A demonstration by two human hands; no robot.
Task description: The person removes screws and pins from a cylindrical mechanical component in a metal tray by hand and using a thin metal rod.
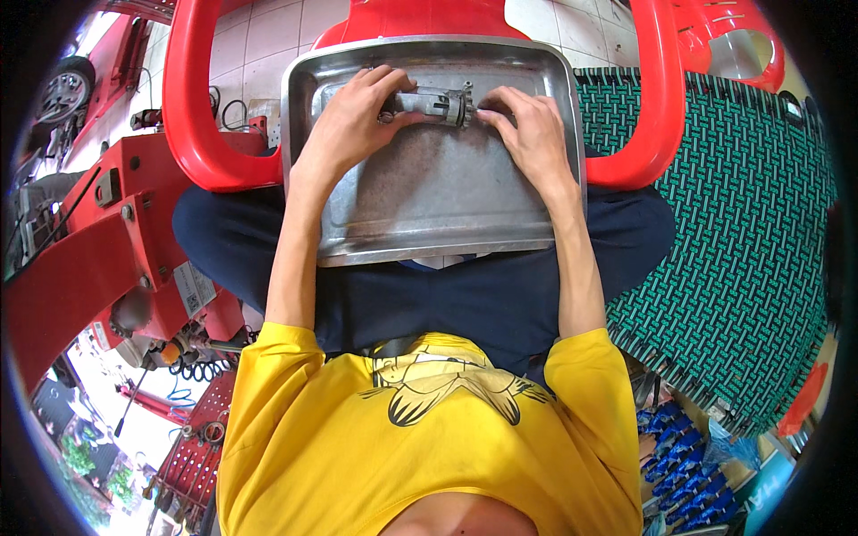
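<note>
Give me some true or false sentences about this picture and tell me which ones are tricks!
1. The left hand is holding a gray part. True.
2. The shirt is blue. False: it is yellow.
3. The right hand is by the right end of the gray part. True.
4. The tray is round. False: it is a rectangle with rounded corners.
5. The green woven surface is on the picture's right side. True.
</note>
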